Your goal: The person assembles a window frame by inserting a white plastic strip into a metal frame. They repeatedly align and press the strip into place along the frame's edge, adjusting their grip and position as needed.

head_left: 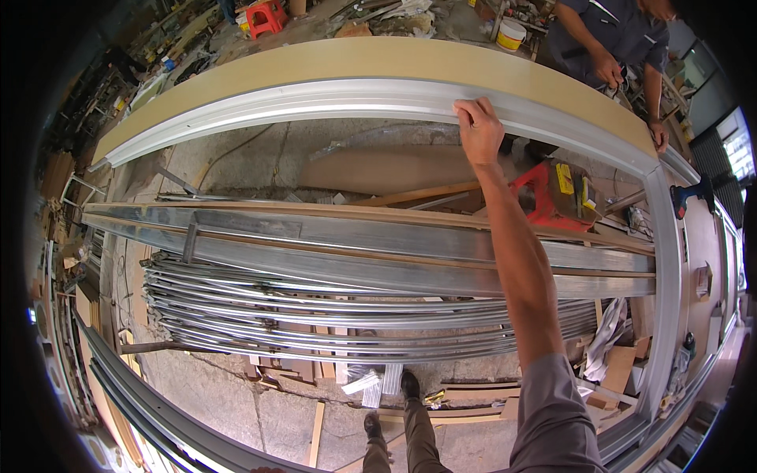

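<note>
Aluminium, silver-grey and long, the channel frame rail point(355, 98) lies along the near edge of the tan board point(355, 61), its long axis running left to right. Right hand point(479, 130) is clenched over its lip; a firm, level grip should stop twisting. Left hand is unseen.

You're standing on a grey concrete floor point(236, 398), cracked and patchy, with wood offcuts point(315, 432) scattered on it. A bundle of thin metal strips point(331, 311) lies on long steel channels point(378, 248) under you. There's a red plastic stool point(266, 16) at the far end, a white bucket point(511, 34) near it, and a cluttered bench point(162, 47) at far left. Cardboard scraps point(619, 366) are piled at right. Daylight comes through a window point(740, 150) on the right; the rest is dim.
</note>
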Tool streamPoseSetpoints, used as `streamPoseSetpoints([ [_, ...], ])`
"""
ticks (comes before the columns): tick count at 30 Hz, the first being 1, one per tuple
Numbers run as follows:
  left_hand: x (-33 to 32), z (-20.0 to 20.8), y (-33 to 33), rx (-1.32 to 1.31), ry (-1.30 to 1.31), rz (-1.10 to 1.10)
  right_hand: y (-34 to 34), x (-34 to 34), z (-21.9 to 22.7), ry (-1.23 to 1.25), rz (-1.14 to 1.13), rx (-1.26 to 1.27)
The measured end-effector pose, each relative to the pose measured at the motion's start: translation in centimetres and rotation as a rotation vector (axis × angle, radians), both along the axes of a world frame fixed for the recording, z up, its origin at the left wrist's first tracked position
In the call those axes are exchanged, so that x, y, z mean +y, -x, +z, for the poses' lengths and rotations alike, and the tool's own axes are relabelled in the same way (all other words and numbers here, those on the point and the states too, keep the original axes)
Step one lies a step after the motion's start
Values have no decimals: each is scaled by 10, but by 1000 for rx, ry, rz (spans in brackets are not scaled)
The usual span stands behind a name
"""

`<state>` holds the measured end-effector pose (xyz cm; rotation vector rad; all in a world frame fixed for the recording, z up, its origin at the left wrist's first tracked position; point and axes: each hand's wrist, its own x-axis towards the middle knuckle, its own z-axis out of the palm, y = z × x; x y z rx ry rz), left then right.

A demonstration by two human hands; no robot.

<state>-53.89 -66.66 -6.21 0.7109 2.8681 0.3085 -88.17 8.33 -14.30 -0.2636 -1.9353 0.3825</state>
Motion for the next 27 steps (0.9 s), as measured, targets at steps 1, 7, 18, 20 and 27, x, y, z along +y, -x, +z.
streamPoseSetpoints([
  [1,-3,-3,0,31,-51,-40,-4,5,1,-37,-12,-21],
  [7,-32,-18,-17,-5,89,-28,-4,20,9,-345,10,-216],
  [18,-36,-21,-12,17,138,-97,-16,46,22,-665,-43,-287],
  [20,-49,-27,-15,27,99,-84,-14,52,22,-675,-40,-324],
  [27,-68,-35,-43,-264,441,154,27,14,38,-692,-8,-590],
])
